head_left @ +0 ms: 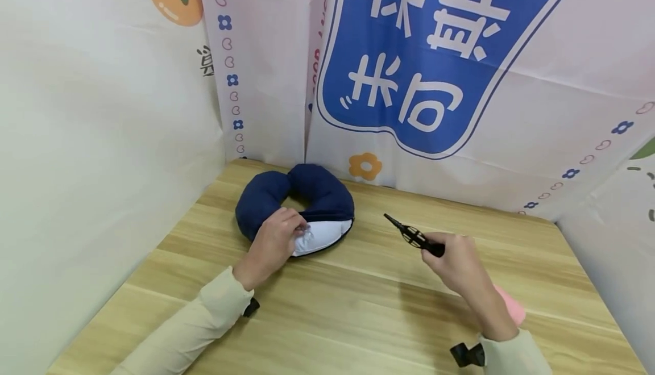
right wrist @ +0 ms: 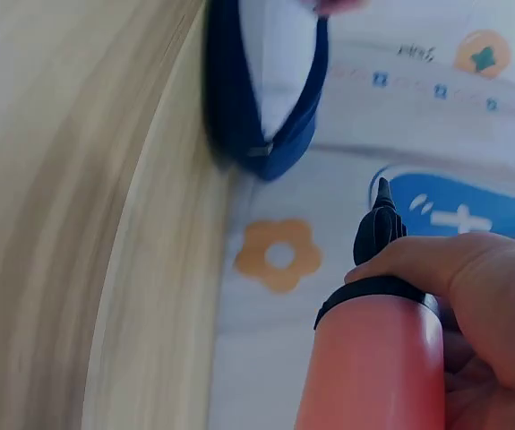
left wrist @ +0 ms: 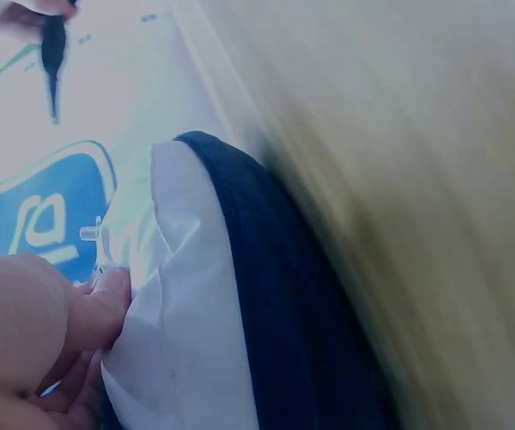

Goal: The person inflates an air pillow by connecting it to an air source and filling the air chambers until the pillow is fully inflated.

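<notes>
A navy U-shaped neck pillow [head_left: 317,190] lies on the table with its cover unzipped along the near side, baring a white inflatable inner bladder [head_left: 322,236]. My left hand [head_left: 276,238] pinches this bladder between thumb and fingers, beside a small clear valve [left wrist: 90,233] that sticks out in the left wrist view. Off to the right, my right hand [head_left: 455,261] grips a hand air pump near its black nozzle [head_left: 414,237]. The nozzle tip points toward the pillow, apart from it. The pump's pink body [right wrist: 373,358] extends back under the right wrist.
The wood-grain table [head_left: 358,318] meets a printed cloth backdrop [head_left: 276,68] just behind the pillow. A plain white side wall [head_left: 102,136] stands at the left. Black wrist cameras hang below both sleeves, one under the right cuff [head_left: 514,355].
</notes>
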`<state>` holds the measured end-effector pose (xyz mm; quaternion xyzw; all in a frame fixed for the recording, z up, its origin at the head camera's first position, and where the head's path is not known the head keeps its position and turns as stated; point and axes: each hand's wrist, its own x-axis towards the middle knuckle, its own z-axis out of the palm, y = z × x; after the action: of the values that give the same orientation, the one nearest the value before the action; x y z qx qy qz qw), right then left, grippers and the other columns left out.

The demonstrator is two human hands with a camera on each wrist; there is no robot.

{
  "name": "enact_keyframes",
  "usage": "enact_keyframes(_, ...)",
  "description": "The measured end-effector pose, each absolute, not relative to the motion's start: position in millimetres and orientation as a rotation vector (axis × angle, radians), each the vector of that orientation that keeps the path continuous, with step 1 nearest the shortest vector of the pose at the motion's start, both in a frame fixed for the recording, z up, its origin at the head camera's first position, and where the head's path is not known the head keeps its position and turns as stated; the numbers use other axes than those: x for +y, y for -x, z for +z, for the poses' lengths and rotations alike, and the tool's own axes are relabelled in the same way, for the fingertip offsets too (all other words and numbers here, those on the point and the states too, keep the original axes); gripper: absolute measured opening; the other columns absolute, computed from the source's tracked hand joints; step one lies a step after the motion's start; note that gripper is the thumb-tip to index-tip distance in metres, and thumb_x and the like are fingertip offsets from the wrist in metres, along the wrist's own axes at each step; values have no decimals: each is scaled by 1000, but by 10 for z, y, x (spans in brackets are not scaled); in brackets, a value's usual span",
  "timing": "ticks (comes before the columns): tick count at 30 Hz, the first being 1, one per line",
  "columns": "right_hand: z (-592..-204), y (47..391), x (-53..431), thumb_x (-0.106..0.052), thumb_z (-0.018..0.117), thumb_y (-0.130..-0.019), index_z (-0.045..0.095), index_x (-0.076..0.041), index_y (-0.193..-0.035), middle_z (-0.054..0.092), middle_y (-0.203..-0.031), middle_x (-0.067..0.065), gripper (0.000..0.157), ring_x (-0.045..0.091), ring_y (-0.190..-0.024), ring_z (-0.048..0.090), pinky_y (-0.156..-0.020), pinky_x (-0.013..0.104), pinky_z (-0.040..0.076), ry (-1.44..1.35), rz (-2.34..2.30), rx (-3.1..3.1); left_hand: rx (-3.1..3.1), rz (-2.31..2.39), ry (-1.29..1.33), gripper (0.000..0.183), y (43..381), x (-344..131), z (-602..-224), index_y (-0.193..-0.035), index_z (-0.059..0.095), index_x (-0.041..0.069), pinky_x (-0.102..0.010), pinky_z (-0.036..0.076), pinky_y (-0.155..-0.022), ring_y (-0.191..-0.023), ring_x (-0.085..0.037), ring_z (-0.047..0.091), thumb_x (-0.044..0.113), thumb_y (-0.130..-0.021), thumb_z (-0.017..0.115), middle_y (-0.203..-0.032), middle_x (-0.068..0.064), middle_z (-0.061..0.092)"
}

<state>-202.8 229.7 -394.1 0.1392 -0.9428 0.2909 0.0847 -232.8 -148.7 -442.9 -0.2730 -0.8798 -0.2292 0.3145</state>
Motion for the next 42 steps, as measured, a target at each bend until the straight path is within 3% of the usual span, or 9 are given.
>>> enact_keyframes(8, -4086, 2332, 2560, -1, 74, -91, 73, 11, -119, 75, -109, 33, 31, 37, -88, 77, -67, 38, 65, -399, 760, -2794, -2382, -715, 690, 18, 2256, -1300, -4308, -87, 78, 7, -35, 61, -80, -87, -19, 71, -8, -80, 86, -89, -2, 75)
enact_keyframes(16, -4232, 2632, 2672, -10, 66, -100, 65, 8, -135, 70, -127, 32, 40, 32, -98, 70, -77, 36, 60, -273, 892, -2914, -2434, -751, 710, 17, 2175, -1125, -4276, -87, 79, 10, -34, 61, -80, -86, -17, 70, -5, -81, 87, -88, 1, 75)
enact_keyframes(22, -4380, 2848, 2696, -7, 71, -97, 68, 11, -130, 71, -122, 34, 38, 46, -113, 71, -94, 54, 61, -312, 839, -2895, -2452, -778, 730, 17, 2112, -1037, -4265, -87, 79, 11, -32, 61, -78, -84, -14, 70, -3, -82, 86, -87, 2, 74)
enact_keyframes(31, -4572, 2966, 2665, -4, 76, -91, 73, 10, -120, 74, -117, 32, 33, 51, -115, 69, -99, 61, 57, -378, 734, -2901, -2477, -771, 725, 16, 2052, -1005, -4302, -85, 79, 11, -28, 58, -73, -79, -11, 65, -2, -80, 88, -84, 3, 72)
enact_keyframes(42, -4623, 2984, 2645, -6, 76, -91, 72, 9, -122, 72, -120, 33, 34, 51, -117, 68, -100, 63, 55, -400, 713, -2940, -2492, -797, 719, 14, 2055, -1000, -4302, -85, 79, 9, -27, 57, -71, -77, -10, 63, -2, -81, 86, -83, 2, 71)
